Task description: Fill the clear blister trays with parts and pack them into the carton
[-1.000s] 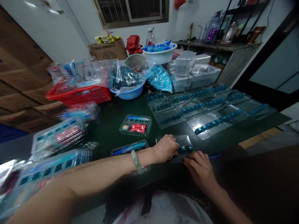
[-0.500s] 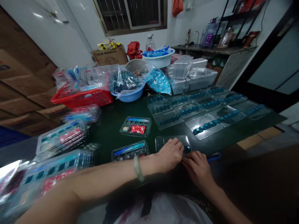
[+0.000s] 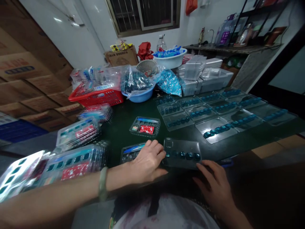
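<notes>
A clear plastic sheet (image 3: 177, 144) with a row of dark teal squares (image 3: 189, 156) lies in front of me on the dark green table. My left hand (image 3: 149, 162) is curled at its left end, fingers bent down; what they hold, if anything, is hidden. That hand also covers part of a clear tray (image 3: 124, 156) with a blue pen-like item (image 3: 133, 149). My right hand (image 3: 214, 183) has its fingers apart, with a fingertip at the sheet's lower right corner. Behind lies a filled tray (image 3: 154, 122) holding a red patterned packet (image 3: 147, 129) and a blue stick.
Stacks of filled trays (image 3: 78, 132) stand on the left. Several clear sheets with teal squares (image 3: 200, 113) cover the right side. A red basket (image 3: 100, 98), a blue basin (image 3: 140, 97) and clear plastic boxes (image 3: 215, 78) line the back. Cartons (image 3: 35, 86) are piled at left.
My left hand has moved left from the right part of the sheet to its left end, uncovering the teal row. My right hand's fingers have spread and shifted slightly right. The view has turned left.
</notes>
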Demonstrator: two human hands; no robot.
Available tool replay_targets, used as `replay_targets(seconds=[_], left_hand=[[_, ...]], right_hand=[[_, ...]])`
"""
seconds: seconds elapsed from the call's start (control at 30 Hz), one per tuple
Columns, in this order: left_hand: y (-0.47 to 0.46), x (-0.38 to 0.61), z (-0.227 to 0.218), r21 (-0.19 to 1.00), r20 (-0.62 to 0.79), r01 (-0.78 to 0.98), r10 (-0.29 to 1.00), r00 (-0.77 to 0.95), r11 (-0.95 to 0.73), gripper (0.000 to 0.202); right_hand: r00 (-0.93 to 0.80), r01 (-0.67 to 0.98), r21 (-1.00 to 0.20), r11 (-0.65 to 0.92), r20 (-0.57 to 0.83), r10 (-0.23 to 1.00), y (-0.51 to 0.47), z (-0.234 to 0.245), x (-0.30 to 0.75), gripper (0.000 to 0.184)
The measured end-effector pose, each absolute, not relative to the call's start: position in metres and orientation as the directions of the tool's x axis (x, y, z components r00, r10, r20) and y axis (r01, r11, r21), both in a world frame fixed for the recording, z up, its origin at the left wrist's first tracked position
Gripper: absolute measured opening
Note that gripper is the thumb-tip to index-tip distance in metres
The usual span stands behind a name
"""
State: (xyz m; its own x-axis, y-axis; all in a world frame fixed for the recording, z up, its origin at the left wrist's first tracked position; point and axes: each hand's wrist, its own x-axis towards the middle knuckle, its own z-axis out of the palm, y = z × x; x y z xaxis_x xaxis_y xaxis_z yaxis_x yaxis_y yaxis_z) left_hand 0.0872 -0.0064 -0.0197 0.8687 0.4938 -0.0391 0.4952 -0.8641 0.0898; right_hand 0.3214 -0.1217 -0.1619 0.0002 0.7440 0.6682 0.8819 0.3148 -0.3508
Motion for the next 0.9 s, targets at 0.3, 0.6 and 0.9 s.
replay_targets(seconds=[0.3,0.6,0.9], left_hand=[[-0.018,0.095,-0.037,0.004,-0.132,0.517,0.512,0.849,-0.856,0.024],[-0.010,0.097,-0.053,-0.025,-0.096,0.484,0.484,0.870,-0.875,0.022],[-0.013,0.089,-0.055,-0.067,-0.081,0.435,0.440,0.894,-0.898,0.012]], right_hand=[[-0.110,0.932,-0.240,0.270,0.525,0.844,-0.101,-0.149,0.341,0.063],[-0.254,0.927,-0.128,0.353,0.478,0.841,-0.087,-0.146,0.350,0.048],[-0.252,0.868,-0.223,0.443,0.572,0.781,-0.104,-0.163,0.354,0.064]])
